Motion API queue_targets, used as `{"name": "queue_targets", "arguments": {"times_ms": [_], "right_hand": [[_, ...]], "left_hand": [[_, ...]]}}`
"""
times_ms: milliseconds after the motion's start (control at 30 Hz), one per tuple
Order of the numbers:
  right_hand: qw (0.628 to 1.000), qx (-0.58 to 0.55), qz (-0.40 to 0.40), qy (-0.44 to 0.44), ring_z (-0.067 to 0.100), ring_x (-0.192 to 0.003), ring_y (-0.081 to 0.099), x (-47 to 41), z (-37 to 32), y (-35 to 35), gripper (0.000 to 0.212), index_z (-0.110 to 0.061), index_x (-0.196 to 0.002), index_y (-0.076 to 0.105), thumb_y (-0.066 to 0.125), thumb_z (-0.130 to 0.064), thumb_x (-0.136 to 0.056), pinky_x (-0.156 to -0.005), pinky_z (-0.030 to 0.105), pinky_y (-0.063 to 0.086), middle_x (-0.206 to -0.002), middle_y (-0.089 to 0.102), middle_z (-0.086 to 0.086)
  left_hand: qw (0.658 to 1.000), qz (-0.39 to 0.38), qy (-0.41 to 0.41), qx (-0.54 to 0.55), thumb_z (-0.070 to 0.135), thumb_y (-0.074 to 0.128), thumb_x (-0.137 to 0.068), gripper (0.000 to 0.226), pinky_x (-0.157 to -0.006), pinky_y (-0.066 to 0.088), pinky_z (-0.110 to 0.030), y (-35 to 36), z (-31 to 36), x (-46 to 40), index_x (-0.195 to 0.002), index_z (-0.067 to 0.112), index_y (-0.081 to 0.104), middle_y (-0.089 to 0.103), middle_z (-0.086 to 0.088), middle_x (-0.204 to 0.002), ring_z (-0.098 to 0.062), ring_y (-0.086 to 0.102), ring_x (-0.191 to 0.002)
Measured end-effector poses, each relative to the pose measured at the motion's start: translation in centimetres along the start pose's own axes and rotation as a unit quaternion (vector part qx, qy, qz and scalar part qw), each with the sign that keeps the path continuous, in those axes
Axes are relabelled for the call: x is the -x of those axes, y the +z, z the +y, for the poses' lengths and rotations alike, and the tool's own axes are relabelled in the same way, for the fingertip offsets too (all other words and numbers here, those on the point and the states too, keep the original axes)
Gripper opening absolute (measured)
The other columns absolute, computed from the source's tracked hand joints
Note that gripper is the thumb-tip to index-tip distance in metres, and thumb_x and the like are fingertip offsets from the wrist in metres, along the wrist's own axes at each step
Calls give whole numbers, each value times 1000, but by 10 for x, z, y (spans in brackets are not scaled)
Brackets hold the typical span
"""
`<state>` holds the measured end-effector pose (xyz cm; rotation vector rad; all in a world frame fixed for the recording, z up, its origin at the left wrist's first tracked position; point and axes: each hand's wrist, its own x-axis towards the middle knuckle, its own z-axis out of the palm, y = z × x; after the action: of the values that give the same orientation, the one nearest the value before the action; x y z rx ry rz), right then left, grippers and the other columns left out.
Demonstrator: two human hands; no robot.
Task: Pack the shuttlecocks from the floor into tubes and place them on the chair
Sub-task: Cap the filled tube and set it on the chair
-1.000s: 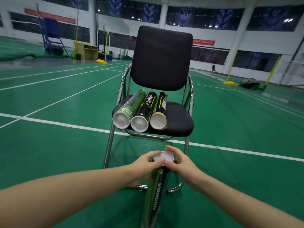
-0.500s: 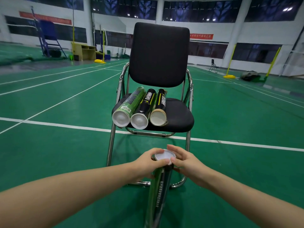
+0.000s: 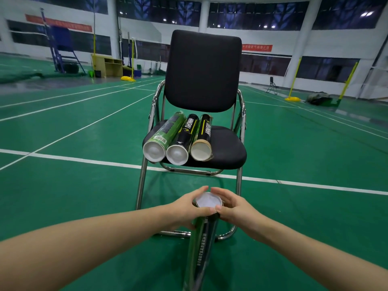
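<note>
Green court floor (image 3: 63,206) spread wide on every side of the black chair (image 3: 203,70). Three tubes (image 3: 184,137) lay side by side on the seat's left, overhanging its front edge, the right part bare. Below, the left hand (image 3: 189,206) and right hand (image 3: 235,208) curled around a fourth tube's (image 3: 201,248) white cap (image 3: 207,200).

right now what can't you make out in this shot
- Held tube, head view: its lower end runs off the bottom edge; its contents are behind the white cap.
- Three tubes on the chair, green, black, tan-rimmed: capped, contents unseen.
- Left hand and right hand: some fingers are hidden behind the held tube.
- Red wall banners: too small to read.
</note>
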<state>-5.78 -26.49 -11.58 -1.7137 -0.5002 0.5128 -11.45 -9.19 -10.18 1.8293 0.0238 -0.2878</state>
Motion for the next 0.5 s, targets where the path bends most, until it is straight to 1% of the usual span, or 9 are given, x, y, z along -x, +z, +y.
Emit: {"name": "queue_targets", "arguments": {"times_ms": [67,133,167,233,267,400,500], "right_hand": [[1000,-4,2,7,12,-114,55,1,-1,0,46,-27,-127,50,60,-16,-84,-96,36,46,-127,56,-8],[999,-32,17,17,10,-111,56,1,-4,0,31,-26,-122,54,52,-16,-93,-91,34,49,-122,58,-11],[999,-33,29,16,10,-109,57,0,-7,0,28,-25,-119,57,49,-16,-94,-86,31,51,-120,59,-10],[998,-10,57,5,12,-104,59,-1,-9,0,27,-23,-112,61,48,-9,-94,-77,26,52,-117,62,-5],[998,-1,66,0,13,-102,60,-1,-10,0,28,-22,-109,63,49,-5,-93,-76,24,52,-116,62,-2],[998,6,60,-6,18,-100,62,-3,-11,1,29,-21,-106,63,50,0,-90,-81,31,54,-114,61,2],[999,-18,36,3,19,-97,62,-3,-12,0,33,-23,-110,59,51,1,-90,-78,30,53,-117,60,2]], "left_hand": [[1000,-4,-6,-8,29,66,-88,74,-85,56,-38,0,0,1,-149,35,25,42,5,-131,-14,57,-106],[1000,-3,-4,-30,32,67,-88,71,-87,56,-38,-1,0,1,-147,35,28,41,8,-126,-13,57,-106],[999,-1,0,-51,34,67,-87,70,-86,56,-37,-2,0,1,-147,36,30,41,8,-127,-14,56,-107],[995,-1,6,-95,38,67,-86,70,-84,57,-35,-3,1,0,-146,36,31,41,7,-130,-15,56,-109],[994,-2,4,-106,40,67,-86,70,-85,57,-34,-4,1,0,-146,37,31,41,7,-131,-15,56,-109],[991,-16,-7,-133,45,64,-86,67,-90,54,-38,-7,1,0,-143,38,29,37,9,-129,-16,55,-111],[989,-17,0,-146,46,63,-86,67,-91,52,-36,-7,0,1,-143,37,29,36,8,-131,-17,53,-114]]}}
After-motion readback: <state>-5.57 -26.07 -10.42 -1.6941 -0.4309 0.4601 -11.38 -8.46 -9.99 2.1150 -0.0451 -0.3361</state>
